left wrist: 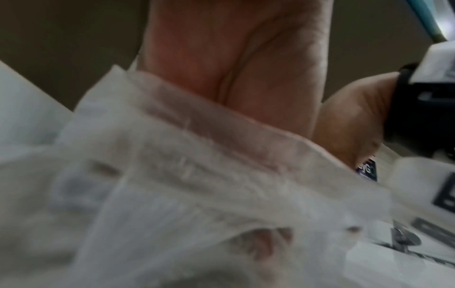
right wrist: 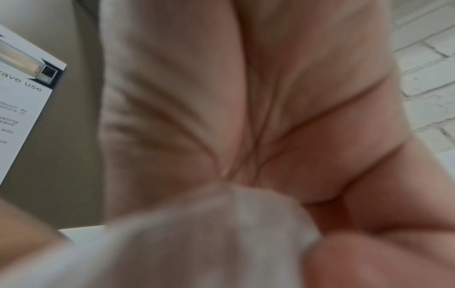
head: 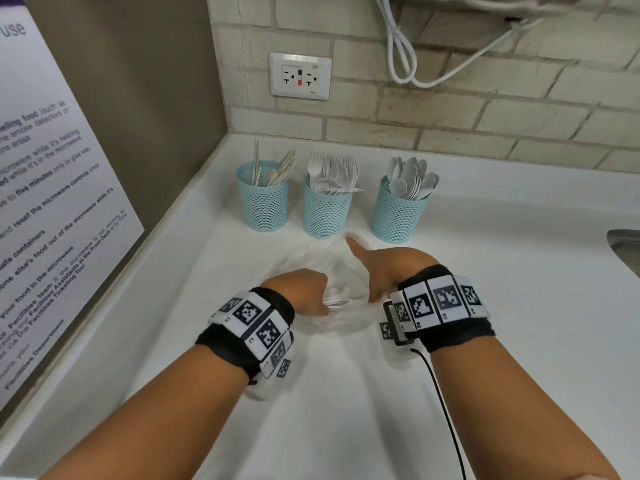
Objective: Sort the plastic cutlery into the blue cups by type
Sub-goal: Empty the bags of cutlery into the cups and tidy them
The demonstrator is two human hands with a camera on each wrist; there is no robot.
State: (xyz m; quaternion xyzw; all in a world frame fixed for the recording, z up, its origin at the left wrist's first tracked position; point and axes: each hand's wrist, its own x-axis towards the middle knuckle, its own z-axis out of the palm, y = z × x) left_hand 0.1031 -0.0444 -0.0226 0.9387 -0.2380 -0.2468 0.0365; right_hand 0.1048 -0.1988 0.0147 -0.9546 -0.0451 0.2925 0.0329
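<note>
Clear plastic bag [head: 332, 289] gripped by both hands, blue cups [head: 328, 211] behind, outlet [head: 300, 76] above

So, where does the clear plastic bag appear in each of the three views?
Head: clear plastic bag at centre, between both hands, on the counter.
Left wrist: fills the lower half.
Right wrist: bottom centre, blurred.
Shared landmark: the microwave notice, in the head and right wrist views only.

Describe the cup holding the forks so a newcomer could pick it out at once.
On the white counter, three blue mesh cups stand in a row below the wall outlet. The fork cup is the middle one. Tines bristle from its top, whereas the left cup holds knives and the right cup spoons.
</note>
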